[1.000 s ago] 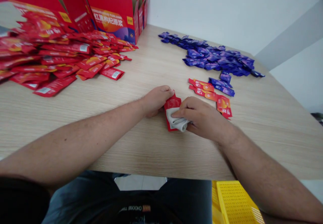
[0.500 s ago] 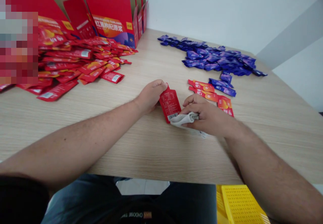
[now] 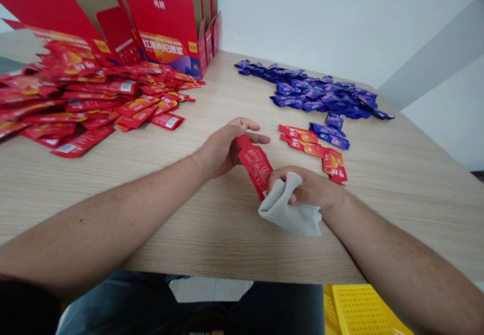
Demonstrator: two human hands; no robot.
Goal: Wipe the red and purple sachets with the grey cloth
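A flat red pouch [image 3: 255, 164] with white print slants over the table, its narrow neck up and to the left. My right hand [image 3: 308, 186] is closed on the pouch's lower end and also grips a folded whitish cloth [image 3: 293, 216], which hangs below the fingers. The cloth and fingers cover the pouch's bottom corner. Around the pouch's neck, my left hand [image 3: 227, 146] has its fingers apart and stretched out; the neck lies against or just in front of it. Beyond my right hand lie several red-orange pouches [image 3: 335, 162] and a few blue pouches [image 3: 329, 136].
A large heap of red pouches [image 3: 91, 98] covers the table's left side, before red cardboard boxes [image 3: 162, 22]. A long pile of blue-purple pouches [image 3: 321, 90] lies at the back right near the white wall [image 3: 302, 17]. Below the table's front edge is a yellow crate [image 3: 359, 307].
My left fingers have opened from their pinch on the pouch's neck. My right hand has turned, closing on the pouch's lower end with the cloth, and both have come slightly nearer me.
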